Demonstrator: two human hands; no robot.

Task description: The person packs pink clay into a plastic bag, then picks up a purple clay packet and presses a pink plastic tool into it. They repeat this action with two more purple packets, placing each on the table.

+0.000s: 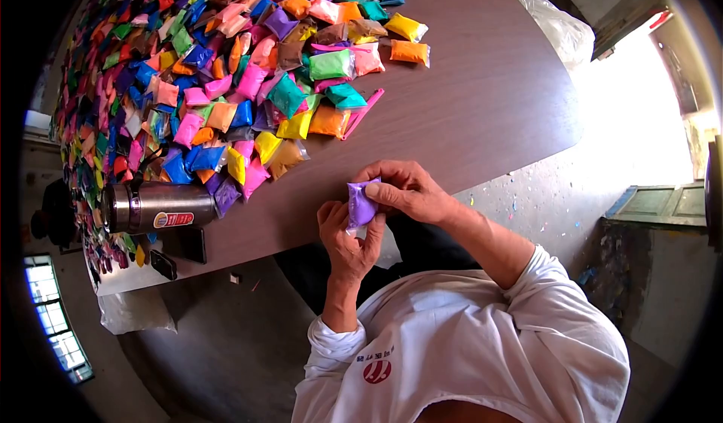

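A small clear packet filled with purple clay-like stuff (pixel 362 206) is held in front of my body, just past the table's near edge. My left hand (pixel 348 238) grips it from below and the left, thumb at its lower corner. From the right, my right hand (pixel 407 190) pinches its upper part, with the thumb pressed on the front. Parts of the packet are hidden behind the fingers. Nearest to the hands on the table lie a brown packet (pixel 287 158) and a pink packet (pixel 255 177).
A big heap of colourful packets (pixel 218 92) covers the table's left side. A steel flask (pixel 162 206) lies at the near left, beside dark phone-like objects (pixel 163 265). A pink strip (pixel 363 114) borders the heap. Clear plastic bags (pixel 553 28) hang at the far edge.
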